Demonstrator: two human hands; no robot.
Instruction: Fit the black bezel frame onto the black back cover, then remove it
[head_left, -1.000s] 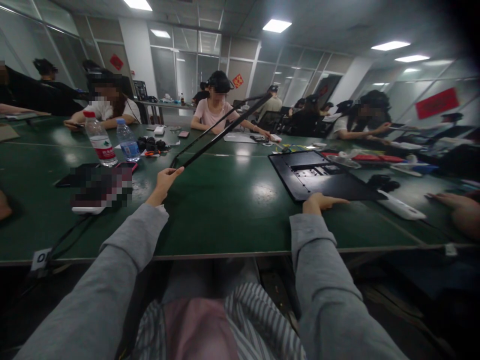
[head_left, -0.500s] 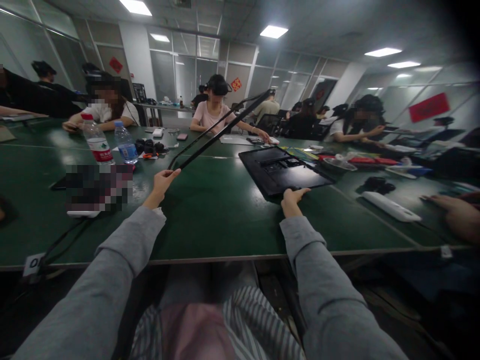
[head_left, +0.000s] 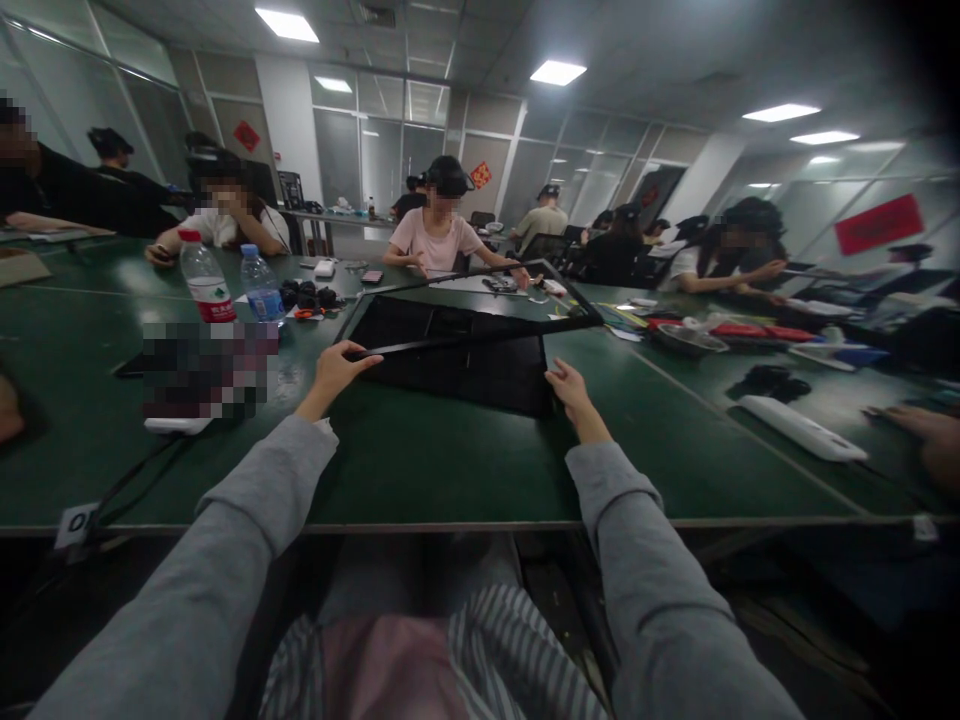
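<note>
While the green counter (head_left: 450,460) carries a flat black panel (head_left: 480,365) before the person, a thin black frame (head_left: 480,340) slants above it. Left hand (head_left: 335,368) pinches the frame's near corner; right hand (head_left: 570,388), apparently closed, grips the panel's near right corner.

Dim room, ceiling panels (head_left: 557,71) glaring, sheen on green table (head_left: 420,460), warped dark corners, slight blur

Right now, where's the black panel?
Head view, centre: the black panel lies flat on the green table, between the left hand and right hand, under the thin black frame that the left hand holds.
</note>
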